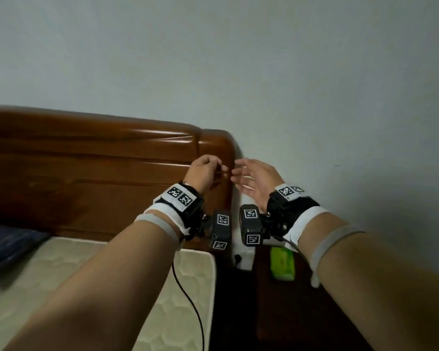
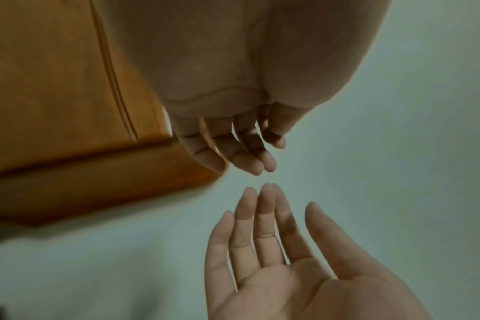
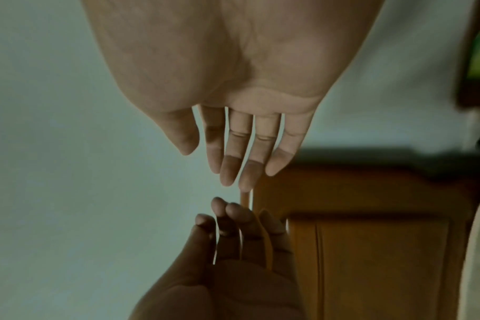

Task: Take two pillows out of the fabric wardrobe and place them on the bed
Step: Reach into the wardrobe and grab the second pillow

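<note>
Head view: my left hand (image 1: 204,171) and right hand (image 1: 254,179) raised mid-frame before the headboard (image 1: 86,158), apart | both empty, fingers loosely spread, palms facing, judged ready to reach | pillow (image 1: 8,244), dark blue, lower left on the bed (image 1: 112,287), cut off | wardrobe not in view; second pillow unseen

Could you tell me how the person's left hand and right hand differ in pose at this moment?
The left hand has its fingers loosely curled, while the right hand has its fingers straight and slightly spread. The left hand sits in front of the wooden headboard; the right hand is in front of the pale wall. Both are raised, hold nothing, and their fingertips nearly meet.
</note>
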Motion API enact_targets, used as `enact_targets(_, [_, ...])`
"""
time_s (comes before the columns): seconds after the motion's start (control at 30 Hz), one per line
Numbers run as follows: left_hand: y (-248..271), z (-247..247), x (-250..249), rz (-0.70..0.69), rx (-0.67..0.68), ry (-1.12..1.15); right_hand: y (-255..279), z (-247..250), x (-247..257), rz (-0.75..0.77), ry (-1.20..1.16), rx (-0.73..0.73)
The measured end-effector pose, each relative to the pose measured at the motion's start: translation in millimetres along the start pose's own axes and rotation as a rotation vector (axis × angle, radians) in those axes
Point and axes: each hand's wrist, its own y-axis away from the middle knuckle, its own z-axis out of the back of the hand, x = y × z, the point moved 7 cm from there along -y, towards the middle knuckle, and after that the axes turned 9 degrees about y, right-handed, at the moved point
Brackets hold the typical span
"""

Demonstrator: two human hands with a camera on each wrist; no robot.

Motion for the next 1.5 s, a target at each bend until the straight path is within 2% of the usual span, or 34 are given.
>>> enact_targets(0.2, [78,-226,68,0.127,0.313,-0.062,124,231,-13,0.002,-0.081,-0.350])
enact_targets(0.37, [183,-402,149,0.258,0.587,-0.100,260,400,-50,-0.056,-0.120,-0.618])
enact_targets(0.5, [295,-519,213,0.383,0.812,-0.181,382,499,-88,-0.097,-0.184,-0.838])
enact_targets(0.6, [385,-580,246,0.444,1.013,-0.240,474,543,-118,-0.117,-0.297,-0.985])
enact_targets(0.7, [466,-616,271,0.530,1.172,-0.263,561,562,-149,-0.124,-0.419,-1.096])
enact_targets(0.8, [547,-630,297,0.767,1.286,-0.244,646,566,-177,-0.144,-0.477,-1.233])
enact_targets(0.93, [638,-629,319,0.721,1.400,-0.336,747,561,-218,-0.243,-0.513,-1.447])
enact_targets(1.0, [675,-628,336,0.768,1.448,-0.377,786,558,-240,-0.260,-0.564,-1.508])
enact_targets(1.1, [710,-634,368,0.824,1.451,-0.462,830,565,-277,-0.319,-0.631,-1.589])
enact_targets(1.27, [730,-662,425,0.750,1.402,-0.592,872,599,-333,-0.412,-0.693,-1.595])
enact_targets(1.43, [747,-702,521,0.620,1.337,-0.711,892,675,-403,-0.517,-0.732,-1.451])
enact_targets(1.5, [756,-712,542,0.597,1.323,-0.739,893,705,-429,-0.543,-0.714,-1.422])
